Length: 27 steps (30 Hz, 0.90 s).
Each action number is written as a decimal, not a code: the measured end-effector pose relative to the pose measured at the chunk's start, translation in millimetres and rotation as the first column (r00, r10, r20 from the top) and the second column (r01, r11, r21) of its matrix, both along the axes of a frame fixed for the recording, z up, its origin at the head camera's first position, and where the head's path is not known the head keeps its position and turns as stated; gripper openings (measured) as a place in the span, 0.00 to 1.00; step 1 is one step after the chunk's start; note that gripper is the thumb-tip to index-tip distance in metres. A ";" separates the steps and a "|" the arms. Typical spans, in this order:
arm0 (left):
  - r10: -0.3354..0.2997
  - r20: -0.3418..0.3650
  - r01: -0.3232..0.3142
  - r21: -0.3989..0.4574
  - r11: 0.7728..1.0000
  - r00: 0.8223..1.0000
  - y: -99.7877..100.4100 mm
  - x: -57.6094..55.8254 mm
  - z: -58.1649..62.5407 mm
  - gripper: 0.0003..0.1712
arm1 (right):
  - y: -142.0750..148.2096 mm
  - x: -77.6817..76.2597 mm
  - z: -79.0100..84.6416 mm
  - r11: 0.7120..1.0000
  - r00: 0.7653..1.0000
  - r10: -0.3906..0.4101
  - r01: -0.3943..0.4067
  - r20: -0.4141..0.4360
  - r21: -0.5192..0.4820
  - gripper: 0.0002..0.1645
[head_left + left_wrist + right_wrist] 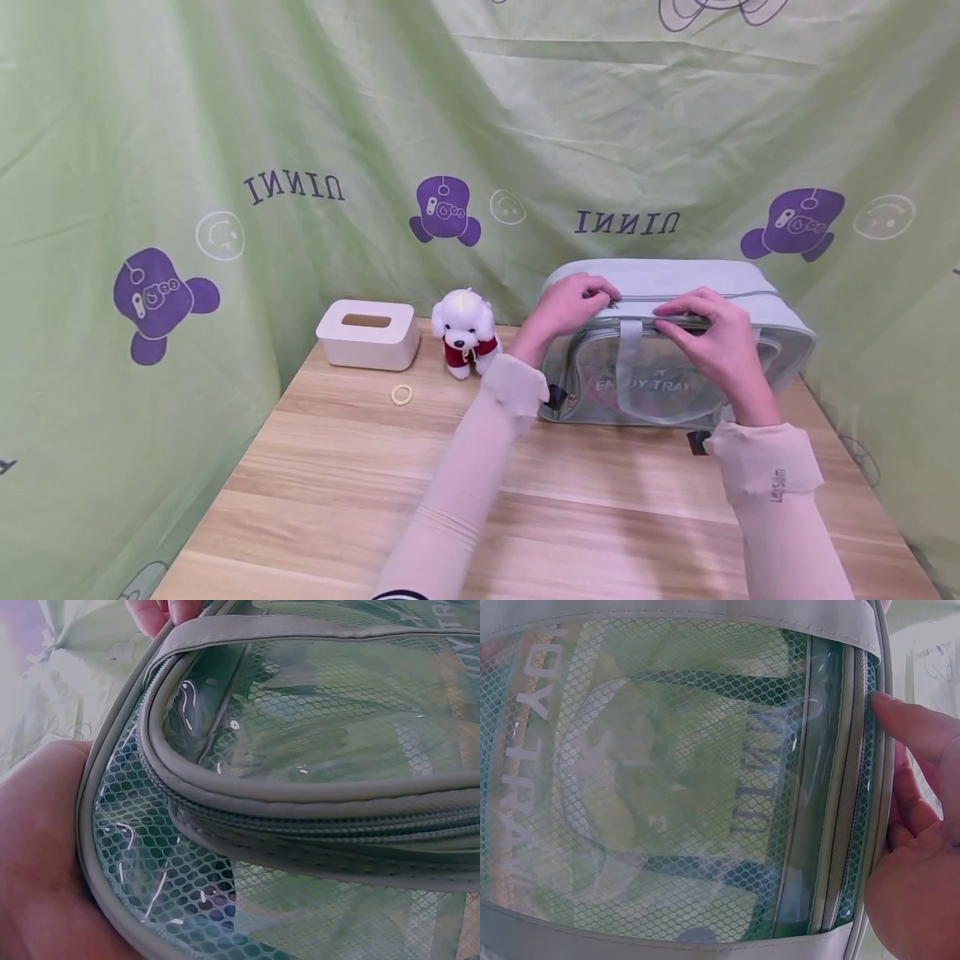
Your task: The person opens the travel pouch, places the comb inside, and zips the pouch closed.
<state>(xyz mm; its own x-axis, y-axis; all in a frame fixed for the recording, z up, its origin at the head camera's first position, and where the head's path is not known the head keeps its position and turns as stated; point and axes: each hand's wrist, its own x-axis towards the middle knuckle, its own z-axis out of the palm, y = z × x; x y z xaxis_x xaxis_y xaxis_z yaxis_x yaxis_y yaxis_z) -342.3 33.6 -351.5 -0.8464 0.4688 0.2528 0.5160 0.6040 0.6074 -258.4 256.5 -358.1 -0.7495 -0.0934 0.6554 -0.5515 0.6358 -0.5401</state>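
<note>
A travel bag in pale grey-green with clear, mesh-lined sides stands at the back right of the table. At the left of its top zipper, my left hand pinches the zipper pull between curled fingers. My right hand grips the top front edge, thumb in front and fingers over the rim. In the right wrist view, the thumb lies along the piped edge beside the zipper of the front pocket. A handle strap hangs down over the lettered front.
To the left stand a white tissue box and a white plush dog in a red jacket. A small yellow ring lies before them on the wooden table. A green printed curtain hangs behind and at both sides.
</note>
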 end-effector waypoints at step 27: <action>0.012 -0.006 -0.012 0.045 0.999 1.000 -4.0 3.8 -0.1 0.10 | -3.5 -0.2 -3.3 1.000 1.000 -0.013 0.013 0.003 -0.010 0.12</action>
<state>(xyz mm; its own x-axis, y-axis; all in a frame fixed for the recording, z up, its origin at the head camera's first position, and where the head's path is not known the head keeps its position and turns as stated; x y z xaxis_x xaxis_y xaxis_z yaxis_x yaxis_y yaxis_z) -338.5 29.7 -351.6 -0.8502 0.4466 0.2787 0.5127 0.5824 0.6309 -258.6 253.0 -361.4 -0.7526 -0.0769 0.6540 -0.5416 0.6372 -0.5483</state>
